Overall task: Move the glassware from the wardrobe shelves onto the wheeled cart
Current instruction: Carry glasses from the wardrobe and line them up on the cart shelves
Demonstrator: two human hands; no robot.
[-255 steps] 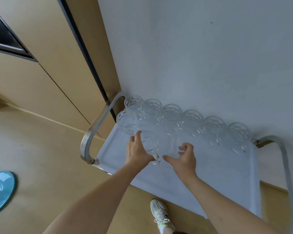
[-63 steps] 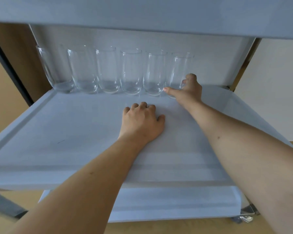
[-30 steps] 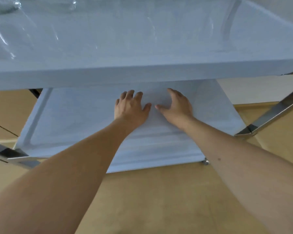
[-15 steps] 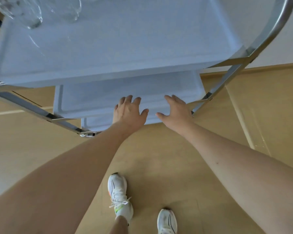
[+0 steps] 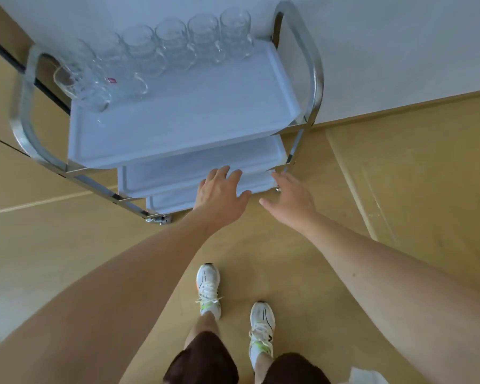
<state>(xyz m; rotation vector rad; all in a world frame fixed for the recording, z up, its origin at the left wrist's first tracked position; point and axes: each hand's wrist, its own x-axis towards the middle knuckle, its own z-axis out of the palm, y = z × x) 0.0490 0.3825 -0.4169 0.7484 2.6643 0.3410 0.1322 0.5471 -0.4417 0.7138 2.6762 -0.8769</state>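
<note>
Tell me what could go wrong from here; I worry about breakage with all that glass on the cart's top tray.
The glass mugs stand in a row along the far edge of the top tray; a nudge of the wheeled cart might rattle or tip them.
Several mugs crowd the far left corner, so another set down there could knock them.
Both hands, left and right, are open near the lower trays and could bump the frame.

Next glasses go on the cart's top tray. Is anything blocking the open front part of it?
Nothing visible does. The glass mugs stand along the back edge and left end of the top tray, leaving its front bare. Left hand and right hand are lower, near the lower trays, holding nothing.
</note>
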